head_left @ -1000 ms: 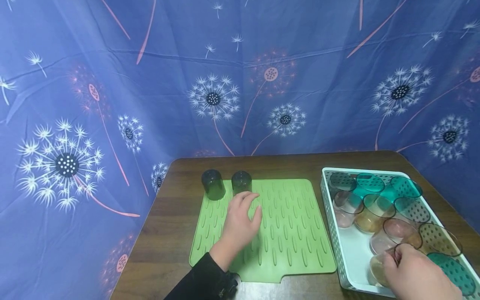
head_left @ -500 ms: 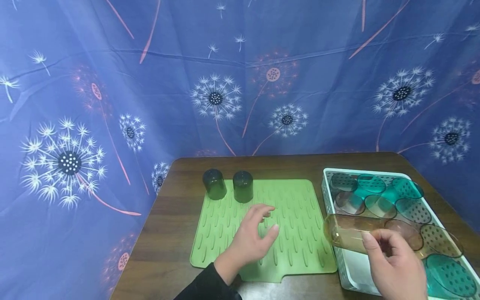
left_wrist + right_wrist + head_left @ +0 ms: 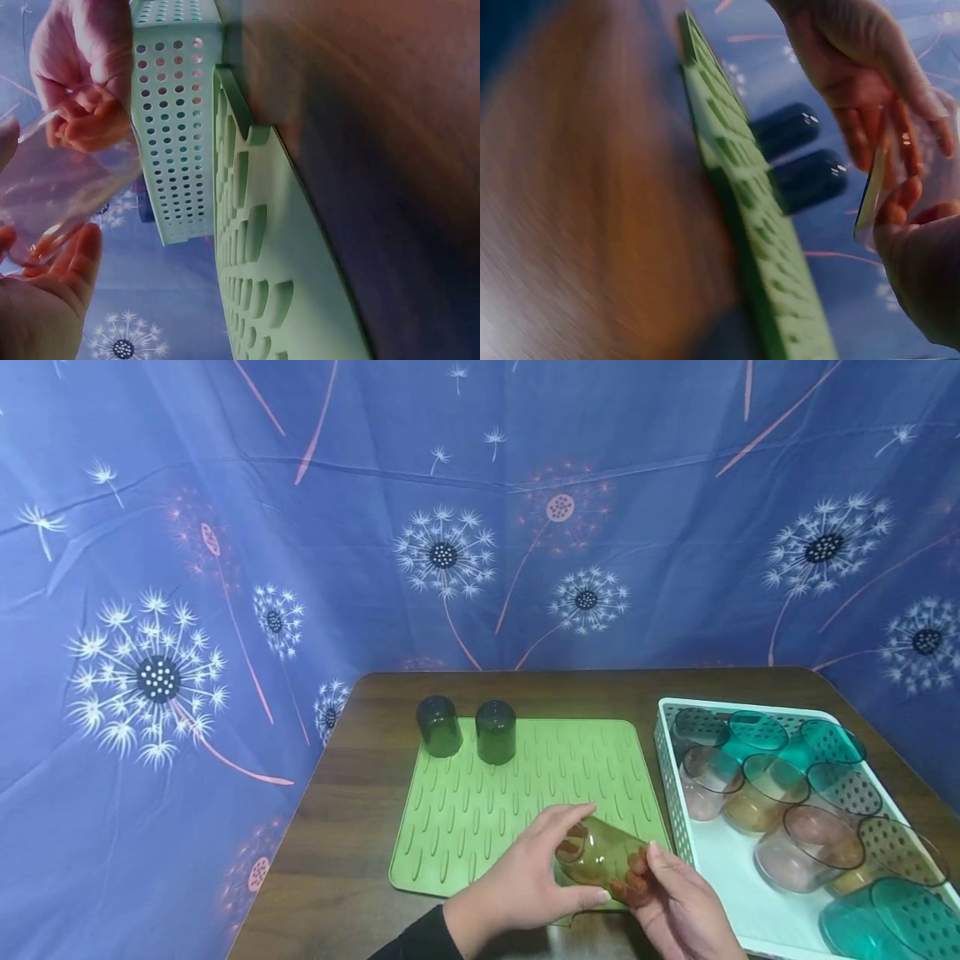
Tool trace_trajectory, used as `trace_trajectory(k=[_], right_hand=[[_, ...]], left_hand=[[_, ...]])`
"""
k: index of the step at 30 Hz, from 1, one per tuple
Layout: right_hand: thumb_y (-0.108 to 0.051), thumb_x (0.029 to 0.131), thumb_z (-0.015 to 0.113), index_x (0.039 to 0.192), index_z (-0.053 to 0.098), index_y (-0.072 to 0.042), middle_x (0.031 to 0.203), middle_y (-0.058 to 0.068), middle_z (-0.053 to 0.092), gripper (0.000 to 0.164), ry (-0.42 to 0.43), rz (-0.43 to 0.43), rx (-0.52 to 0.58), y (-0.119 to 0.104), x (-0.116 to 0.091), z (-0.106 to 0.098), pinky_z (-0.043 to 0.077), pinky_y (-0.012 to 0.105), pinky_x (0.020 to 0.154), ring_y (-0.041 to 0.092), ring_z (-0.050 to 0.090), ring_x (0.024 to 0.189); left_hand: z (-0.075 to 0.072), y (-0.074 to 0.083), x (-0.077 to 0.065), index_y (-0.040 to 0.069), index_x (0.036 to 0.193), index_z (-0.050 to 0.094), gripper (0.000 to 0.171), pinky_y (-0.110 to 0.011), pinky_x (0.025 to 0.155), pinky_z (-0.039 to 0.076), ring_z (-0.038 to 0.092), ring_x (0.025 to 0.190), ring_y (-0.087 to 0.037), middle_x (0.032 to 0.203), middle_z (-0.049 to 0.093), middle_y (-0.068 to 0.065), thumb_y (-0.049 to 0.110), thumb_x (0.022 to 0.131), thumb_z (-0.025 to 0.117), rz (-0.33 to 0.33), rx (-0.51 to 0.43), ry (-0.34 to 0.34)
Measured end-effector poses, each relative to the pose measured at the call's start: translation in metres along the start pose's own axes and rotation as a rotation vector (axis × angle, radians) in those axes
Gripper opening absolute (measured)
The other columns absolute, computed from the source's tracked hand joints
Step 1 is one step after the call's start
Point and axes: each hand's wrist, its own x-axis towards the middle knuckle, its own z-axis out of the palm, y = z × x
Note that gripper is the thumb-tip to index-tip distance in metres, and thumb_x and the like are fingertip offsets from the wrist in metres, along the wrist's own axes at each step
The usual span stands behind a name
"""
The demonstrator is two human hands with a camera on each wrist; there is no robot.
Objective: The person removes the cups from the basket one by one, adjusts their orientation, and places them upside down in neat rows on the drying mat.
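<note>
An amber drinking glass (image 3: 603,858) lies tilted in the air above the front right of a green ribbed mat (image 3: 465,827), held by both hands. My left hand (image 3: 528,877) grips its left end, thumb in front and fingers behind. At the other end, my right hand (image 3: 686,906) holds the glass, with fingertips showing through its wall. In the left wrist view the clear glass (image 3: 67,180) spans both hands. Two dark glasses (image 3: 439,727) (image 3: 496,732) stand upside down at the mat's back left.
A white perforated basket (image 3: 678,827) stands right of the mat. It holds several upright glasses in teal, pink, amber and grey, such as a teal one (image 3: 862,918) in front. A wooden table (image 3: 322,843) bears everything; a blue patterned cloth (image 3: 337,568) hangs behind.
My right hand has lifted the amber glass out of the basket and carried it left over the mat. My left hand has moved right and down from the dark glasses and taken hold of it.
</note>
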Motion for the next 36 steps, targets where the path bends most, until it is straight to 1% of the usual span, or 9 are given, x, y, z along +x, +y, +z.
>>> trace_trajectory(k=[7, 12, 16, 19, 24, 27, 31, 33, 36], right_hand=[[-0.034, 0.114, 0.040, 0.105, 0.067, -0.021, 0.095, -0.008, 0.062, 0.031, 0.393, 0.373, -0.375, -0.001, 0.002, 0.002, 0.059, 0.030, 0.092, 0.007, 0.061, 0.090], [-0.026, 0.111, 0.051, 0.130, 0.063, -0.006, 0.101, -0.005, 0.064, 0.030, 0.427, 0.438, -0.492, -0.001, -0.001, 0.006, 0.061, 0.032, 0.090, 0.010, 0.065, 0.093], [-0.022, 0.110, 0.054, 0.140, 0.053, 0.012, 0.104, 0.000, 0.064, 0.046, 0.387, 0.436, -0.666, -0.005, 0.000, 0.017, 0.062, 0.031, 0.086, 0.014, 0.067, 0.094], [-0.019, 0.109, 0.055, 0.140, 0.051, 0.016, 0.104, 0.005, 0.065, 0.047, 0.408, 0.370, -0.853, -0.009, 0.000, 0.031, 0.062, 0.029, 0.082, 0.018, 0.071, 0.090], [-0.025, 0.109, 0.058, 0.132, 0.065, -0.001, 0.104, 0.007, 0.074, 0.034, 0.626, 0.213, -1.213, -0.025, -0.004, 0.052, 0.058, 0.026, 0.076, 0.007, 0.072, 0.084], [-0.027, 0.106, 0.063, 0.125, 0.071, -0.009, 0.105, 0.002, 0.076, 0.027, 0.683, 0.072, -1.499, -0.041, -0.008, 0.051, 0.054, 0.021, 0.071, -0.007, 0.063, 0.083], [-0.022, 0.101, 0.068, 0.118, 0.073, -0.006, 0.106, 0.010, 0.073, 0.024, 0.737, -0.114, -1.845, -0.062, -0.016, 0.036, 0.054, 0.033, 0.073, 0.012, 0.067, 0.090], [-0.024, 0.101, 0.067, 0.120, 0.070, 0.000, 0.114, 0.022, 0.069, 0.031, 0.802, -0.066, -1.929, -0.075, -0.020, 0.027, 0.054, 0.049, 0.082, 0.034, 0.067, 0.103], [-0.029, 0.100, 0.066, 0.125, 0.062, 0.009, 0.126, 0.039, 0.055, 0.046, 0.932, 0.175, -1.981, -0.095, -0.028, 0.014, 0.046, 0.071, 0.090, 0.056, 0.053, 0.116]], left_hand=[[-0.007, -0.001, 0.005, 0.026, 0.160, 0.036, 0.082, -0.037, 0.108, 0.051, 0.054, 0.132, -0.014, 0.149, 0.051, -0.001, 0.050, 0.093, 0.076, -0.117, -0.032, 0.062], [-0.023, -0.004, 0.022, 0.025, 0.160, 0.037, 0.083, -0.050, 0.111, 0.050, 0.055, 0.136, -0.025, 0.154, 0.049, -0.005, 0.049, 0.092, 0.078, -0.221, 0.043, 0.175], [-0.035, -0.015, 0.047, 0.024, 0.159, 0.039, 0.082, -0.051, 0.111, 0.051, 0.056, 0.136, -0.028, 0.154, 0.050, -0.008, 0.042, 0.091, 0.081, -0.234, 0.168, 0.261], [-0.040, -0.027, 0.069, 0.023, 0.159, 0.039, 0.083, -0.049, 0.111, 0.051, 0.057, 0.136, -0.028, 0.154, 0.050, -0.009, 0.038, 0.090, 0.083, -0.238, 0.264, 0.293], [-0.045, -0.042, 0.100, 0.024, 0.164, 0.033, 0.087, -0.050, 0.115, 0.048, 0.052, 0.143, -0.032, 0.163, 0.042, -0.012, 0.038, 0.092, 0.080, -0.267, 0.367, 0.272], [-0.047, -0.047, 0.114, 0.023, 0.164, 0.032, 0.086, -0.051, 0.114, 0.049, 0.051, 0.144, -0.034, 0.165, 0.039, -0.013, 0.037, 0.094, 0.079, -0.288, 0.376, 0.268], [-0.047, -0.056, 0.125, 0.023, 0.164, 0.032, 0.084, -0.048, 0.107, 0.054, 0.054, 0.142, -0.033, 0.165, 0.039, -0.012, 0.037, 0.096, 0.077, -0.336, 0.353, 0.278], [-0.047, -0.060, 0.128, 0.023, 0.165, 0.031, 0.084, -0.048, 0.104, 0.056, 0.056, 0.139, -0.033, 0.164, 0.039, -0.012, 0.037, 0.096, 0.077, -0.364, 0.344, 0.279], [-0.046, -0.066, 0.131, 0.022, 0.165, 0.029, 0.084, -0.049, 0.103, 0.056, 0.056, 0.139, -0.034, 0.164, 0.038, -0.014, 0.035, 0.097, 0.076, -0.405, 0.343, 0.274]])
